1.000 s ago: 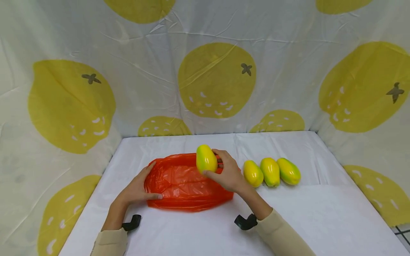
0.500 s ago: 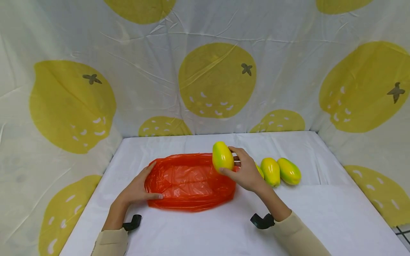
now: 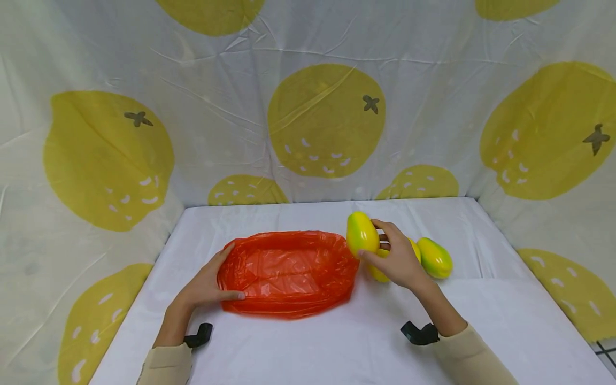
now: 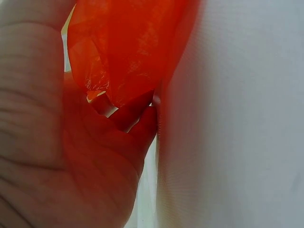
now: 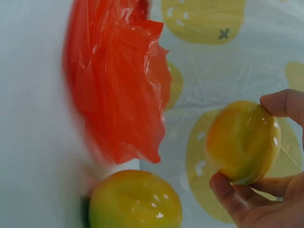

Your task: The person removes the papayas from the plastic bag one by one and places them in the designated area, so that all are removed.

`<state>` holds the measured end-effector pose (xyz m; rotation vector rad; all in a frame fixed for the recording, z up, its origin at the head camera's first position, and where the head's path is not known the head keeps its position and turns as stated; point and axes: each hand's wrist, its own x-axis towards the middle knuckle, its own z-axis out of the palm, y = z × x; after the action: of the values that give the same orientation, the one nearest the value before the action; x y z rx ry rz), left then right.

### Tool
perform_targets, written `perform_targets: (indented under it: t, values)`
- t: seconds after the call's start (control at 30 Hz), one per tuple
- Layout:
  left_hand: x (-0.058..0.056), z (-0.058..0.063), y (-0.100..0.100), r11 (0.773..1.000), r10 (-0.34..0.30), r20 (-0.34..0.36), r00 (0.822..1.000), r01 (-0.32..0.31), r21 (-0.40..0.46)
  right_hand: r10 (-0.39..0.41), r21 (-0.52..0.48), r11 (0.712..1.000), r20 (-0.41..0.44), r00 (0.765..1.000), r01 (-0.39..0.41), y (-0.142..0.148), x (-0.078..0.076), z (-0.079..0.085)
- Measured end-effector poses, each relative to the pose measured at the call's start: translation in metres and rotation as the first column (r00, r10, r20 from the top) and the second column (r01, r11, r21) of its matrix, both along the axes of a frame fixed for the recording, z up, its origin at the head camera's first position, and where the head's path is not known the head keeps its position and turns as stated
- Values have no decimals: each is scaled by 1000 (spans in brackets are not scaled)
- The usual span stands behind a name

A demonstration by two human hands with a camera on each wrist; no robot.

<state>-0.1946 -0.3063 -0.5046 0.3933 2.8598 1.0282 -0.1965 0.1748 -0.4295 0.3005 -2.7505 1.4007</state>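
A red plastic bag [image 3: 289, 272] lies on the white cloth with its mouth spread wide. My left hand [image 3: 204, 283] holds the bag's left end, thumb over the front rim; in the left wrist view the palm [image 4: 95, 152] is beside the red film. Right of the bag, my right hand [image 3: 397, 259] grips a glossy yellow-green mango [image 3: 362, 232] between thumb and fingers, raised above the table. Below it sits a second mango [image 3: 379, 268], partly hidden by that hand. Another mango [image 3: 414, 250] shows only its edge, and one more mango [image 3: 434, 258] lies at the far right.
White cloth [image 3: 308, 353] covers the table. Behind and at both sides hang pale curtains [image 3: 433, 107] printed with yellow lemons. A black wrist-worn piece [image 3: 199, 336] sits at the left wrist, and a similar piece [image 3: 420, 333] at the right.
My right hand has moved right with the mango, from over the bag to above the mangoes lying beside it. The left hand and the bag have stayed in place.
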Motion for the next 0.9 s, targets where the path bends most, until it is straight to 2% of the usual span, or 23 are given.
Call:
perform_targets:
  t: [0.17, 0.53, 0.9]
  values:
    - [1, 0, 1, 1000, 11, 18, 1000, -11, 0, -14, 3, 1000, -29, 999, 14, 18, 1, -1]
    - [1, -1, 1, 1000, 2, 10, 1000, -2, 6, -44, 15, 999, -57, 997, 45, 47, 6, 1]
    - [0, -1, 0, 1000, 1, 5, 1000, -1, 15, -108, 59, 992, -93, 990, 114, 82, 9, 1]
